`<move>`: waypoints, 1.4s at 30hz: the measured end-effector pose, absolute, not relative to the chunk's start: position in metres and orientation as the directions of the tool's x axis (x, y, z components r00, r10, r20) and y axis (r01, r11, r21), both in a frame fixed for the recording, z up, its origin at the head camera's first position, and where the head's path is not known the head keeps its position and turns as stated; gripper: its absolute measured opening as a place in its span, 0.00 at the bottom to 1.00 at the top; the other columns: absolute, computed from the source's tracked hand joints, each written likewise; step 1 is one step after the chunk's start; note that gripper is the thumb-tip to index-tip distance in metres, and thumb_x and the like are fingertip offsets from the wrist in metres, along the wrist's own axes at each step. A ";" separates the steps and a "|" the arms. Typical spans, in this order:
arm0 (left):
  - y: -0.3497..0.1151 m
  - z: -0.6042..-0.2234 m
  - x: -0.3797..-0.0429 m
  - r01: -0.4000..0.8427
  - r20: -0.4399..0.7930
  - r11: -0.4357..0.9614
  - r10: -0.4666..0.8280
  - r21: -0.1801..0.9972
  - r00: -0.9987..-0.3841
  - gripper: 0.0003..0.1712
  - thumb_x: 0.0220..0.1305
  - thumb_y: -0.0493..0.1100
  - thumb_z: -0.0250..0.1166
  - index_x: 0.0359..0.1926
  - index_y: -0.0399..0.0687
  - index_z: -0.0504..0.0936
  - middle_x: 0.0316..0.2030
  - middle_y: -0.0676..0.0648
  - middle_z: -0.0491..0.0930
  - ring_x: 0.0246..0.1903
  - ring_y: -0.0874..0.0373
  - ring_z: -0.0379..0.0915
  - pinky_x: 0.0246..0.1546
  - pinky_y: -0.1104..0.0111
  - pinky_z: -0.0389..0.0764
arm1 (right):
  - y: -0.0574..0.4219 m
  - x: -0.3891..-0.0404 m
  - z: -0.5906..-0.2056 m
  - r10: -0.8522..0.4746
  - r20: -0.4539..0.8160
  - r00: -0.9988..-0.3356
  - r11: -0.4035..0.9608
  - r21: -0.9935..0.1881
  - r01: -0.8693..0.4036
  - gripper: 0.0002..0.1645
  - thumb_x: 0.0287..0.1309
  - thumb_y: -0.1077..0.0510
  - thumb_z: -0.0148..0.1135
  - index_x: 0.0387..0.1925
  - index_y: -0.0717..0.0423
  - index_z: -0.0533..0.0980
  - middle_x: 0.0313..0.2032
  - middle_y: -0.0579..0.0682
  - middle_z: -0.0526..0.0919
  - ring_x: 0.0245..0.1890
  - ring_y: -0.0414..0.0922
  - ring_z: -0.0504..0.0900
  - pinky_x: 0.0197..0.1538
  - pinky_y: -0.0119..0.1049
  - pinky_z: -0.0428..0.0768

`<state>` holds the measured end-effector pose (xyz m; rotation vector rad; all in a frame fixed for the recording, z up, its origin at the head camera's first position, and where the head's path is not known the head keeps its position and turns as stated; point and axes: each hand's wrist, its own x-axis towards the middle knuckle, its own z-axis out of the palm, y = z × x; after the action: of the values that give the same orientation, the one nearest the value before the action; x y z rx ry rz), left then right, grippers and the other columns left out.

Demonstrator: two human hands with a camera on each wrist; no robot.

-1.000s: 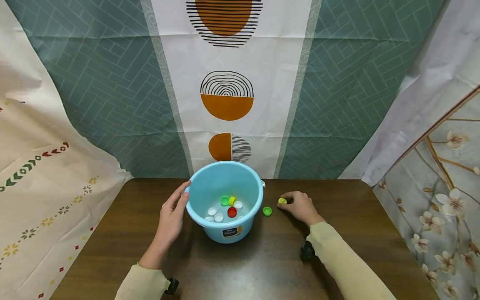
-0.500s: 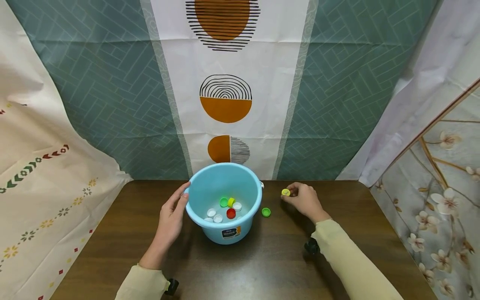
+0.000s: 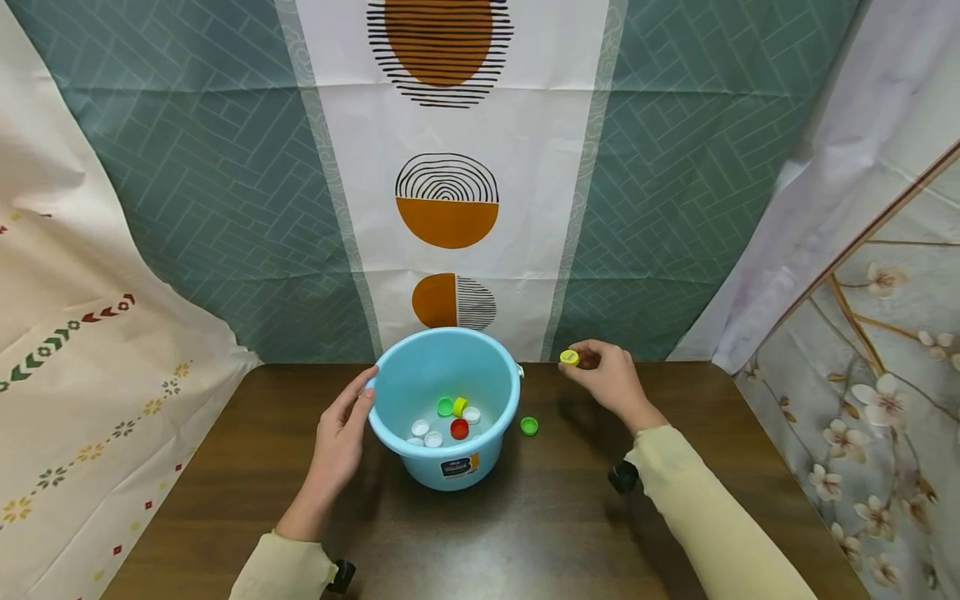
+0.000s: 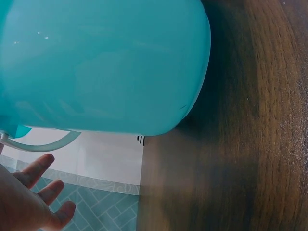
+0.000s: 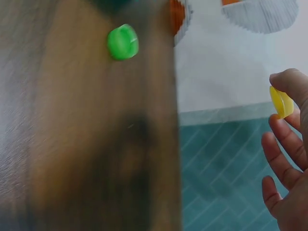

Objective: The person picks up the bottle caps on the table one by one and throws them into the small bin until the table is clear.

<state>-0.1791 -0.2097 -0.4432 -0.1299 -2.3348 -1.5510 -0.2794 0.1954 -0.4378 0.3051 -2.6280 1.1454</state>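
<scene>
A light blue bucket [image 3: 454,462] stands upright on the table, with several loose bottle caps inside: white, green, yellow and a red cap [image 3: 459,429]. My left hand [image 3: 341,433] holds the left side of its rim by the thumb and forefinger; in the left wrist view the other fingers [image 4: 36,171] spread loosely away from the wall, and the grip itself is out of sight. Raised above the table to the bucket's right, my right hand [image 3: 609,382] pinches a yellow bottle cap [image 3: 569,357] between thumb and fingertips. A green cap [image 3: 529,427] lies on the table between bucket and hand.
The dark wooden table [image 3: 480,550] ends at a hanging patterned cloth [image 3: 652,208] behind the bucket. Other cloths hang along the left and right sides. The bucket's pale handle [image 4: 45,144] hangs against its outside.
My right hand has lifted the yellow cap off the table and carried it up and toward the back. My left hand stays at the bucket's rim.
</scene>
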 end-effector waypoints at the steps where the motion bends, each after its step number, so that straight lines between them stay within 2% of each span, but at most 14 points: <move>1: -0.210 -0.443 -0.179 0.257 0.325 0.404 -0.108 0.878 -0.940 0.22 0.70 0.56 0.48 0.63 0.72 0.67 0.62 0.65 0.68 0.59 0.66 0.68 0.51 0.79 0.71 | 0.193 -0.279 -0.434 -0.087 0.326 -0.941 0.666 -0.684 -0.298 0.22 0.47 0.42 0.69 0.42 0.47 0.80 0.36 0.43 0.83 0.37 0.43 0.80 0.41 0.38 0.78; 5: -0.211 -0.444 -0.179 0.260 0.326 0.399 -0.106 0.879 -0.939 0.22 0.70 0.56 0.48 0.63 0.72 0.67 0.62 0.64 0.68 0.60 0.65 0.67 0.51 0.80 0.70 | 0.182 -0.278 -0.418 -0.094 0.349 -0.932 0.657 -0.682 -0.322 0.22 0.47 0.41 0.69 0.44 0.45 0.80 0.38 0.42 0.83 0.43 0.44 0.79 0.44 0.41 0.78; 12: -0.198 -0.410 -0.161 0.257 0.311 0.375 -0.090 0.891 -0.946 0.23 0.72 0.48 0.49 0.65 0.53 0.68 0.63 0.50 0.69 0.61 0.55 0.67 0.50 0.83 0.68 | 0.158 -0.274 -0.393 -0.101 0.356 -0.929 0.637 -0.694 -0.335 0.22 0.46 0.42 0.70 0.44 0.43 0.80 0.40 0.41 0.82 0.43 0.41 0.77 0.44 0.41 0.79; 20: -0.199 -0.409 -0.160 0.264 0.313 0.370 -0.080 0.891 -0.946 0.23 0.72 0.49 0.49 0.65 0.52 0.69 0.63 0.48 0.70 0.61 0.54 0.67 0.50 0.83 0.68 | 0.132 -0.269 -0.374 -0.147 0.391 -0.909 0.594 -0.700 -0.397 0.20 0.48 0.43 0.70 0.44 0.42 0.80 0.39 0.40 0.81 0.44 0.45 0.77 0.42 0.39 0.79; 27: -0.206 -0.423 -0.169 0.280 0.328 0.360 -0.080 0.890 -0.941 0.22 0.71 0.51 0.50 0.64 0.59 0.69 0.62 0.52 0.71 0.61 0.57 0.67 0.51 0.80 0.69 | 0.109 -0.264 -0.362 -0.193 0.409 -0.892 0.567 -0.695 -0.442 0.20 0.49 0.43 0.69 0.44 0.43 0.80 0.40 0.40 0.82 0.44 0.42 0.76 0.47 0.43 0.78; 33: -0.212 -0.441 -0.179 0.278 0.338 0.395 -0.091 0.876 -0.937 0.22 0.71 0.54 0.48 0.64 0.69 0.67 0.63 0.58 0.69 0.61 0.62 0.67 0.52 0.80 0.69 | 0.085 -0.261 -0.357 -0.238 0.382 -0.893 0.557 -0.700 -0.448 0.22 0.50 0.41 0.67 0.47 0.44 0.79 0.43 0.39 0.82 0.46 0.41 0.76 0.47 0.41 0.78; 42: -0.211 -0.443 -0.180 0.263 0.322 0.389 -0.093 0.883 -0.942 0.22 0.70 0.57 0.48 0.64 0.71 0.67 0.62 0.64 0.68 0.60 0.67 0.66 0.52 0.80 0.70 | 0.060 -0.254 -0.359 -0.302 0.362 -0.882 0.545 -0.694 -0.471 0.22 0.50 0.42 0.68 0.46 0.43 0.81 0.46 0.40 0.82 0.47 0.41 0.77 0.49 0.43 0.79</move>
<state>-0.1798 -0.2109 -0.4429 -0.1484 -2.3329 -1.5700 -0.2538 0.0604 -0.3586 0.6546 -2.5814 1.2488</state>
